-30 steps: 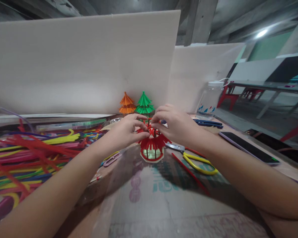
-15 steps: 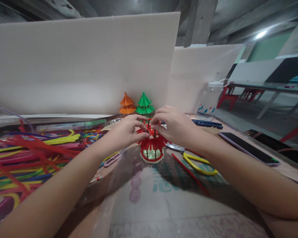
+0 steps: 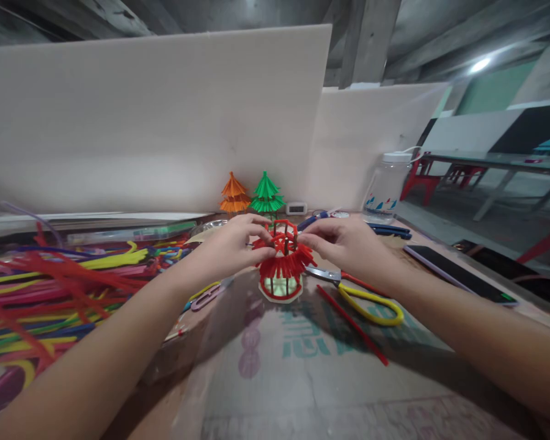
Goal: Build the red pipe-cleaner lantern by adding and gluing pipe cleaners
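A small red pavilion model (image 3: pixel 283 266) of pipe cleaners stands on a pale base in front of me. Its skirt-like fringed roof carries an upper ring on dark posts. My left hand (image 3: pixel 239 243) is closed at the upper tier's left side, thumb and fingers against the red pieces. On the opposite side, my right hand (image 3: pixel 338 239) pinches the upper tier's right edge with thumb and index finger. Its remaining fingers are curled, and the exact contact is partly hidden. Yellow-and-red-handled scissors (image 3: pixel 369 305) and a loose red pipe cleaner (image 3: pixel 352 325) lie right of the model.
Orange (image 3: pixel 235 193) and green tree-like roofed models (image 3: pixel 266 194) stand behind. Many coloured pipe cleaners (image 3: pixel 73 275) are heaped at left. A clear bottle (image 3: pixel 385 186), a phone (image 3: pixel 458 275) and blue-handled pliers (image 3: pixel 389 230) occupy the right. A white board (image 3: pixel 165 122) rises behind.
My right hand has moved right and slightly down, from the top ring to the upper tier's right side, uncovering the ring and a small display behind. My left hand has barely moved.
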{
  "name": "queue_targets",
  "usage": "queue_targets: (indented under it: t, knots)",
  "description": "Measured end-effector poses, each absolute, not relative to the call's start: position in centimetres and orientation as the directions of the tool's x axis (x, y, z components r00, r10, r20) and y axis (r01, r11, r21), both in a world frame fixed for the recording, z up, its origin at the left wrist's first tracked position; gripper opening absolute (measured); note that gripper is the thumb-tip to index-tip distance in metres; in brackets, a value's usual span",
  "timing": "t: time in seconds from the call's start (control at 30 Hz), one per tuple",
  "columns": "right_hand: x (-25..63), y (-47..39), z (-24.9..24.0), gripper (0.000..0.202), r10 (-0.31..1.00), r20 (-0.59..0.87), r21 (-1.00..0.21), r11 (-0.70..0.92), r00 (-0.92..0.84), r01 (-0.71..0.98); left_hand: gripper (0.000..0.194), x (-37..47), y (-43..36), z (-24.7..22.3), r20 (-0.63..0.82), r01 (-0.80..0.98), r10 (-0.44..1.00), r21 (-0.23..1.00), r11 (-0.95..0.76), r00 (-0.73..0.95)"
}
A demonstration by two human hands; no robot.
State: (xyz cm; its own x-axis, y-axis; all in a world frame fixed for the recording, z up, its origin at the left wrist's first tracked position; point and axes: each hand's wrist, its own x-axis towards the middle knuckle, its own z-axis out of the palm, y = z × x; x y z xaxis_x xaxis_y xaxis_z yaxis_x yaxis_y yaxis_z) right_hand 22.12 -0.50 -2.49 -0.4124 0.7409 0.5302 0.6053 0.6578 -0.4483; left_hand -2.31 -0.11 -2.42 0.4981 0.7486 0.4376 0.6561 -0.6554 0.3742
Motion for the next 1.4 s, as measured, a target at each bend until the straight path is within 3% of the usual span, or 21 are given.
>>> queue_targets:
  t: [0.27, 0.57, 0.77, 0.93, 1.4]
  knots:
    - [21.5, -0.6, -3.8, 0.027, 0.738, 0.409, -0.385, 0.673, -0.537, 0.632, 0.02, -2.6, 0.2, -2.5, 0.434, 0.655, 0.736, 0.351, -0.669, 0.519]
    - [20.3, 0.1, -5.0, 0.032, 0.746, 0.456, -0.426, 0.662, -0.485, 0.617, 0.026, -2.7, -0.7, -1.5, 0.459, 0.71, 0.745, 0.29, -0.641, 0.484]
    - [19.9, 0.1, -5.1, 0.033, 0.749, 0.468, -0.423, 0.655, -0.468, 0.626, 0.028, -1.9, -1.9, -1.1, 0.67, 0.766, 0.603, 0.08, -0.638, 0.432]
    - [19.7, 0.0, -5.2, 0.03, 0.755, 0.467, -0.453, 0.652, -0.461, 0.609, 0.022, -0.8, -2.5, -1.9, 0.718, 0.797, 0.523, -0.072, -0.6, 0.459]
    - [19.6, 0.0, -5.3, 0.027, 0.717, 0.502, -0.421, 0.691, -0.483, 0.587, 0.018, -0.3, -2.4, -2.7, 0.733, 0.791, 0.499, -0.088, -0.605, 0.463]
